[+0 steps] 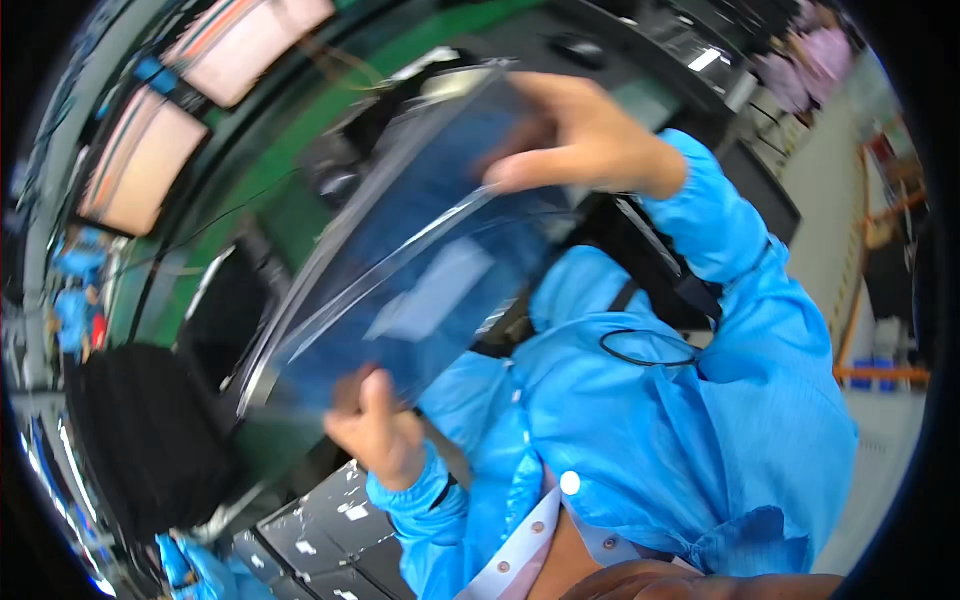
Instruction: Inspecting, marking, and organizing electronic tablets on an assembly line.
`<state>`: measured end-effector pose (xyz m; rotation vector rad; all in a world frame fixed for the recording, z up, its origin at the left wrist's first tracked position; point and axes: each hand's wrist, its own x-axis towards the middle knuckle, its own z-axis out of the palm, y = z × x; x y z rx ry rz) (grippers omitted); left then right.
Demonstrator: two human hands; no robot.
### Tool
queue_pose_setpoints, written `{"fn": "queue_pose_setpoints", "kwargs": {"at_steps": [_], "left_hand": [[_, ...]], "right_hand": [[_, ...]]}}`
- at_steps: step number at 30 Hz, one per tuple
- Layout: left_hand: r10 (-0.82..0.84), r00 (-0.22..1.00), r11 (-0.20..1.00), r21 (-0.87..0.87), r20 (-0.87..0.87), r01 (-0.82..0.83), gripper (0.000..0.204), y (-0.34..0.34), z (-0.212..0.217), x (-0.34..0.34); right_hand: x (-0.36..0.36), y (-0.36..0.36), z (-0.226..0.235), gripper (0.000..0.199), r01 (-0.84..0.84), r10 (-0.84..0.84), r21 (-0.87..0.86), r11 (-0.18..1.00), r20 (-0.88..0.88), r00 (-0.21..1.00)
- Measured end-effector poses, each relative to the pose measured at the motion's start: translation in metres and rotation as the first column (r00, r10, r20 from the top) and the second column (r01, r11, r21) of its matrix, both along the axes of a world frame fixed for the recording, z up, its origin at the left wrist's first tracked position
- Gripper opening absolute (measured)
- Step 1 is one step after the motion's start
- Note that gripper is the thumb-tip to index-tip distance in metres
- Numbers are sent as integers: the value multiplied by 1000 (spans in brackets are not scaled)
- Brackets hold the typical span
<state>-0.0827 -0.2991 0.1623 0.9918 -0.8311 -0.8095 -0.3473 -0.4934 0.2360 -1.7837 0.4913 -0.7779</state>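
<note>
the person holds a large flat panel up in front of the chest, tilted, its long edge running from the near left up to the far right. it is dark blue and glossy, with a thin pale rim and a pale rectangular patch near its middle; motion blur softens its edges.

the left hand grips the panel's near corner, fingers curled shut around the edge and the thumb lying on the face. the right hand holds the far edge, fingers spread narrow over the face with the thumb behind, closed on the panel.

both arms wear bright blue sleeves of a smock with a white collar strip and snaps. a black strap crosses the chest.

behind the panel lies a green surface with dark equipment on it. two pale screens stand at the far left. dark trays with white specks sit near, below the left hand. a black mass fills the near left. people in pink stand far right.
</note>
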Motion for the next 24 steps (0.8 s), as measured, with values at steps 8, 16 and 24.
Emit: {"fn": "queue_pose_setpoints", "kwargs": {"at_steps": [8, 16, 24], "left_hand": [[-823, 348, 215, 319, -450, 923, 46, -123, -81, -289], [-795, 242, 539, 464, 556, 703, 40, -186, -175, -436], [-414, 63, 556, 198, 908, 807, 65, -155, -204, -407]], "right_hand": [[-307, 179, -121, 49, 870, -901, 455, 189, -272, 338], [-401, 236, -258, 46, 669, -988, 728, -149, -145, -62], [-437, 212, -237, 44, 969, -579, 215, -124, -809, 106]]}}
